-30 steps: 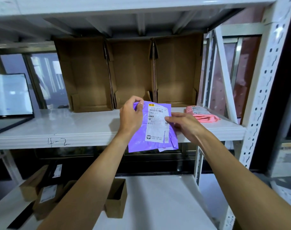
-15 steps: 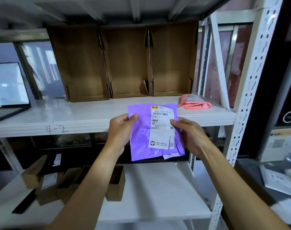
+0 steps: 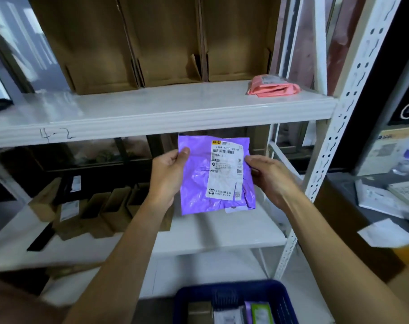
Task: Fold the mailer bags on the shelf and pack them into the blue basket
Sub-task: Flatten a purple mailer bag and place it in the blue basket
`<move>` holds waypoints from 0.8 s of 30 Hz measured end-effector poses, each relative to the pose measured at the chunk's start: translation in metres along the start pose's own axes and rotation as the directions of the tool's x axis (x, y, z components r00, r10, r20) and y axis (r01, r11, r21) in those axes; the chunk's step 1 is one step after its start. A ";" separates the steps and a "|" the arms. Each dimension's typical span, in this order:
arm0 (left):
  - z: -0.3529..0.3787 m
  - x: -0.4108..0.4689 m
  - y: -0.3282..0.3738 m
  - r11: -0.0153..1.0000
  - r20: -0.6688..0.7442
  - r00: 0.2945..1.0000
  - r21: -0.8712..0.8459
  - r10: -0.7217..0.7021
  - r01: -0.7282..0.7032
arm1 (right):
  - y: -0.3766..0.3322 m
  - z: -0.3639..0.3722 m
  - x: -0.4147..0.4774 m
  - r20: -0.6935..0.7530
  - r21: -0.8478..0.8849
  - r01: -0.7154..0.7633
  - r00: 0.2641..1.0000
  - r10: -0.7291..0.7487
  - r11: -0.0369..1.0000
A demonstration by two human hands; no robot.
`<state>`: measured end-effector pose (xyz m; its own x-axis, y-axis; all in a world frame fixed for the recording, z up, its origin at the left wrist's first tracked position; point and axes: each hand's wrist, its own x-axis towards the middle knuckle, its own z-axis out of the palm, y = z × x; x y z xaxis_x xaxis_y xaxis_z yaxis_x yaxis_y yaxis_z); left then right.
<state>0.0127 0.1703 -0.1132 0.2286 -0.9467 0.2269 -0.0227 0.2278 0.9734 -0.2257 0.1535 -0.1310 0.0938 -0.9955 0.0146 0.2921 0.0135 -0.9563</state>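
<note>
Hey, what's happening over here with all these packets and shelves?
A person is sorting parcels. Both bare hands, the left hand and the right hand, hold a crinkled purple plastic mailer bag with a white shipping label, in front of the white metal shelf. A folded pink plastic mailer bag lies on that shelf, not yet packed. Below, a blue plastic basket already contains a few items.

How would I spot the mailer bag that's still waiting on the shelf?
Find the white shelf marked "4-2". At its right end, in front of the brown cardboard boxes, lies a folded pink bag. It is the only pink thing there; the purple bag is held in the hands.
</note>
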 end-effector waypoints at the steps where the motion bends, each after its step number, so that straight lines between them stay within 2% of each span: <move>1: 0.002 -0.002 -0.008 1.000 0.004 1.000 0.013 -0.015 0.015 | 0.007 -0.003 -0.003 -0.016 -0.014 -0.010 1.000 0.009 1.000; 12: 0.009 -0.021 -0.080 0.986 0.102 0.989 0.140 -0.107 0.092 | 0.058 -0.035 -0.022 -0.116 -0.084 -0.115 0.988 0.105 0.990; 18: 0.018 -0.041 -0.124 0.952 0.043 0.962 0.164 -0.270 0.260 | 0.110 -0.058 -0.038 -0.115 -0.091 -0.192 0.977 0.181 0.977; 24: 0.017 -0.059 -0.185 0.870 0.106 0.884 0.265 -0.456 0.417 | 0.169 -0.086 -0.052 -0.171 -0.041 -0.331 0.932 0.319 0.943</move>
<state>-0.0133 0.1804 -0.3059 0.1097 -0.9646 -0.2399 -0.1824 -0.2567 0.9491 -0.2629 0.1995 -0.3179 0.0179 -0.9396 -0.3418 0.2051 0.3381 -0.9185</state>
